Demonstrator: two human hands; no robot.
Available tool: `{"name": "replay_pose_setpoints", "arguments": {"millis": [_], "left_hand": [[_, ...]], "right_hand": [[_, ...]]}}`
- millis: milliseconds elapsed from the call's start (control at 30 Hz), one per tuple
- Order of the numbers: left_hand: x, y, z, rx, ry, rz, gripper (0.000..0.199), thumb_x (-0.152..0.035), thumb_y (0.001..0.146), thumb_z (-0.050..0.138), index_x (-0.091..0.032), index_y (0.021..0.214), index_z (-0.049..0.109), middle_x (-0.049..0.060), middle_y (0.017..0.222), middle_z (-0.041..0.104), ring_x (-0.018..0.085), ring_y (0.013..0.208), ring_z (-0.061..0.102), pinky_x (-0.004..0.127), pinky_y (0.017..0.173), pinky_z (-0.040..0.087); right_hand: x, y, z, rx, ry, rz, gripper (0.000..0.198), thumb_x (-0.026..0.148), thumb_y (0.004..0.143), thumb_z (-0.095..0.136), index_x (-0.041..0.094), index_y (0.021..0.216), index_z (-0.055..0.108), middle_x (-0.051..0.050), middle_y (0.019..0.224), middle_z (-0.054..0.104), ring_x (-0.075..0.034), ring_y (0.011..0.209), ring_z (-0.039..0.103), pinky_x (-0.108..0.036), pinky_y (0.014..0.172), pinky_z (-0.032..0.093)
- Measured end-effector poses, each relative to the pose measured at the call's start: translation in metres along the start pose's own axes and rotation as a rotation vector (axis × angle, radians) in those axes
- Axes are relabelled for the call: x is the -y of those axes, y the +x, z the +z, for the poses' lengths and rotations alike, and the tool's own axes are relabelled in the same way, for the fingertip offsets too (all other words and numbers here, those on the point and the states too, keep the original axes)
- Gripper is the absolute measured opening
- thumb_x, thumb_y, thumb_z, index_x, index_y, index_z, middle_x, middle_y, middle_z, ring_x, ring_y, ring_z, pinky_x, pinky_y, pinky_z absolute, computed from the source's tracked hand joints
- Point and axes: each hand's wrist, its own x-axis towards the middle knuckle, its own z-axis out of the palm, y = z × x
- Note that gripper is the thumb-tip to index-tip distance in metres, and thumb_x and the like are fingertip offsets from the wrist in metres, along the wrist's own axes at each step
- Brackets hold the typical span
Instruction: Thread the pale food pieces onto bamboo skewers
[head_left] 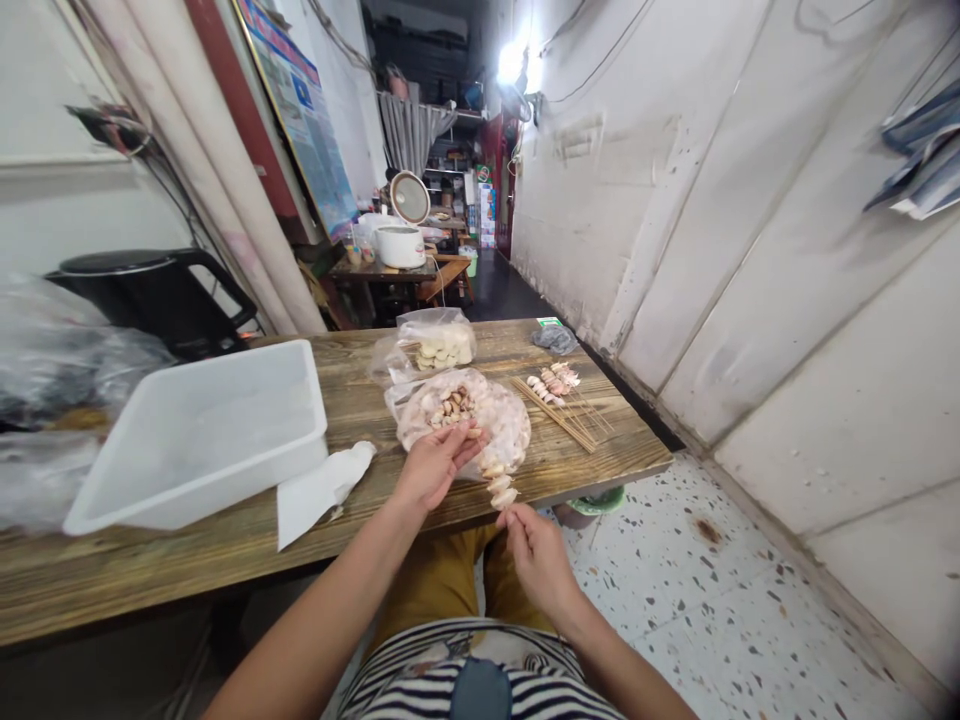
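Observation:
My right hand (536, 555) pinches the lower end of a skewer threaded with several pale garlic cloves (500, 484), in front of the table's edge. Above a clear plastic bag (514, 425), my left hand (439, 465) has thumb and fingers closed on a single garlic clove (474, 433). Loose, brownish unpeeled cloves (456, 404) lie in the middle of that bag. To the right rest bare wooden skewers (562, 420), beside finished-looking skewers of garlic (555, 383). Behind the bag stands another bag (442, 345) with pale slices on sticks.
A white plastic tub (202, 430) and a crumpled white tissue (322, 490) are on the table's left. Farther left stand a black kettle (142, 300) and plastic bags. A grey bundle (555, 338) lies far right. Below the edge is a bin (596, 502).

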Motion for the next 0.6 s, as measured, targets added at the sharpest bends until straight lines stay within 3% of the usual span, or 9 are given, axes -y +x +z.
{"name": "replay_pose_setpoints", "arguments": {"millis": [167, 433, 600], "left_hand": [[-0.0102, -0.0039, -0.0041, 0.073, -0.037, -0.039, 0.014, -0.009, 0.075, 0.062, -0.007, 0.088, 0.068, 0.012, 0.091, 0.07, 0.02, 0.091, 0.065, 0.03, 0.089, 0.05], [-0.0099, -0.0014, -0.0054, 0.024, -0.103, -0.077, 0.014, -0.003, 0.072, 0.063, -0.008, 0.084, 0.069, 0.009, 0.087, 0.07, 0.014, 0.083, 0.065, 0.022, 0.082, 0.052], [-0.0125, -0.0008, -0.0106, 0.06, -0.171, -0.12, 0.017, 0.002, 0.069, 0.063, -0.009, 0.082, 0.069, 0.01, 0.091, 0.069, 0.012, 0.08, 0.063, 0.019, 0.075, 0.052]], "right_hand": [[0.0038, 0.0016, -0.0054, -0.002, 0.033, 0.018, 0.026, 0.027, 0.091, 0.035, 0.018, 0.077, 0.054, 0.005, 0.052, 0.038, -0.012, 0.047, 0.038, -0.02, 0.047, 0.03], [0.006, -0.0009, -0.0077, 0.019, 0.029, -0.016, 0.024, 0.026, 0.091, 0.036, 0.018, 0.078, 0.055, 0.003, 0.056, 0.044, -0.011, 0.051, 0.041, -0.019, 0.048, 0.03], [0.0062, -0.001, -0.0077, 0.034, 0.026, -0.021, 0.024, 0.025, 0.092, 0.036, 0.018, 0.079, 0.055, 0.002, 0.058, 0.048, -0.011, 0.052, 0.044, -0.019, 0.048, 0.03]]}}
